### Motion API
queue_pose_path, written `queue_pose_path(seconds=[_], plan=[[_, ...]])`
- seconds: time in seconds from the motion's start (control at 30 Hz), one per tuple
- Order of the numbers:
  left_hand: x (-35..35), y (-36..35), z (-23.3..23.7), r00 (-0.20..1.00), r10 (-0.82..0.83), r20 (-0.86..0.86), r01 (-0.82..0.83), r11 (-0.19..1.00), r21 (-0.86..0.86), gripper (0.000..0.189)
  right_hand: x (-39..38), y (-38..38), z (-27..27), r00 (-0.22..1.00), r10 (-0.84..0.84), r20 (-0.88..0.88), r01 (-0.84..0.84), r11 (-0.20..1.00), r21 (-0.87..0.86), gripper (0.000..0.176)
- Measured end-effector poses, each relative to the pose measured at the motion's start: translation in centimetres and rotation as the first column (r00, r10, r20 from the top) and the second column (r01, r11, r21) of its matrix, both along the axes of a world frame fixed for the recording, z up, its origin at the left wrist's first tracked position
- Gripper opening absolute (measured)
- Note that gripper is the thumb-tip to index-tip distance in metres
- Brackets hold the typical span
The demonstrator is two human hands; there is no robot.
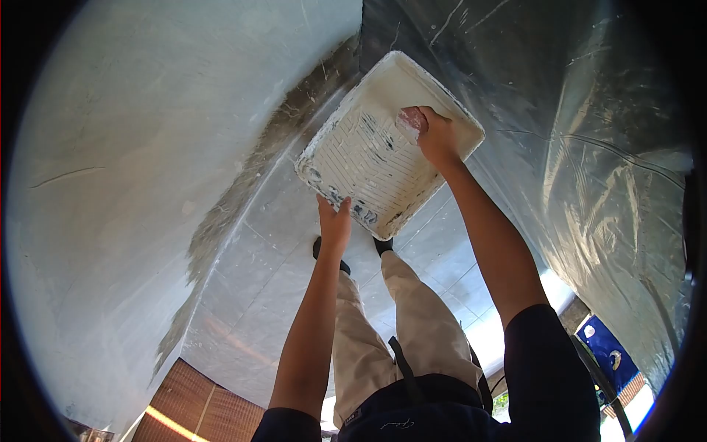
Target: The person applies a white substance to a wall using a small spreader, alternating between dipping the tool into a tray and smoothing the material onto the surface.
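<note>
A white paint tray (401, 96) with a ribbed slope, wet with off-white paint and dark-smudged along its near edge, is held out in front of me above the floor. My left hand (335, 223) grips the tray's near left rim, thumb on top. Over the deeper far right end, my right hand (437, 140) is closed around a reddish block smeared with white paint (412, 123). That block overlaps the paint in this view; I cannot tell whether it is a sponge or a tool's handle.
On the left rises a wall (132, 147) with pale paint over most of it and a dark unpainted strip along its bottom. Clear plastic sheeting (589, 147) hangs on the right. My feet stand on grey floor tiles (265, 250). A brown woven panel (195, 398) lies lower left.
</note>
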State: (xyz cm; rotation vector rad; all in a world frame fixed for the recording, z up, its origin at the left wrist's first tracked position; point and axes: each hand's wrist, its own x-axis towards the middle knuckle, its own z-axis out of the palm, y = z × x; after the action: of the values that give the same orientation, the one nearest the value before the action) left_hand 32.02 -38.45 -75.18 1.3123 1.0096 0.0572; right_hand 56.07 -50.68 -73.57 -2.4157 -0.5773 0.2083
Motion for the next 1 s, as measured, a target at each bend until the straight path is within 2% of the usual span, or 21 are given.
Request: queue_pose_path(seconds=[0.1,0.13,0.2,0.33,0.4,0.53,0.63,0.67,0.73,0.8,0.93,1.0], plan=[[0.4,-0.3,0.8,0.995,0.07,-0.065,-0.074,0.995,-0.063,0.079,0.4,0.2,0.0,1.0,0.01,0.01,-0.01,1.0,-0.005,0.022],[0.7,-0.3,1.4,0.995,0.069,-0.066,-0.073,0.995,-0.063,0.079,0.7,0.2,0.0,0.999,0.0,-0.04,-0.001,1.0,-0.025,0.024],[1.2,-0.5,2.4,0.96,0.114,-0.255,-0.127,0.991,-0.038,0.084,1.3,0.2,-0.3,0.996,-0.011,-0.09,0.006,0.999,-0.049,0.026],[1.2,-0.3,3.0,0.96,0.131,-0.249,-0.158,0.983,-0.091,0.087,2.3,-0.1,-1.3,0.993,-0.031,-0.113,0.028,0.999,-0.025,0.031],[1.2,-0.1,3.1,0.971,0.154,-0.181,-0.187,0.966,-0.178,0.084,2.6,-0.5,-1.6,0.991,-0.037,-0.131,0.035,0.999,-0.019,0.032],[0.7,0.1,1.6,0.975,0.141,-0.173,-0.169,0.973,-0.157,0.079,3.4,-1.2,-2.6,0.98,-0.038,-0.194,0.039,0.999,0.0,0.032],[1.2,0.0,2.8,0.983,0.115,-0.146,-0.139,0.976,-0.169,0.077,3.4,-1.6,-2.7,0.965,-0.022,-0.26,0.024,1.0,0.006,0.031],[1.2,-0.1,2.9,0.974,0.119,-0.193,-0.149,0.978,-0.147,0.077,3.3,-1.6,-2.5,0.954,-0.01,-0.3,0.015,1.0,0.014,0.03],[1.1,-0.1,2.9,0.962,0.123,-0.243,-0.157,0.98,-0.125,0.077,3.0,-1.5,-2.3,0.954,0.01,-0.299,-0.011,1.0,-0.004,0.03],[0.9,-0.1,2.6,0.977,0.138,-0.159,-0.163,0.974,-0.156,0.078,2.5,-1.4,-2.4,0.954,0.027,-0.298,-0.035,0.999,-0.022,0.03],[0.8,-0.1,2.1,0.984,0.134,-0.117,-0.152,0.975,-0.162,0.079,0.5,-1.2,-2.9,0.943,0.04,-0.331,-0.04,0.999,0.008,0.03],[0.6,-0.1,2.0,0.979,0.107,-0.176,-0.131,0.982,-0.133,0.08,-0.6,-0.8,-2.8,0.941,0.041,-0.336,-0.038,0.999,0.015,0.03]])
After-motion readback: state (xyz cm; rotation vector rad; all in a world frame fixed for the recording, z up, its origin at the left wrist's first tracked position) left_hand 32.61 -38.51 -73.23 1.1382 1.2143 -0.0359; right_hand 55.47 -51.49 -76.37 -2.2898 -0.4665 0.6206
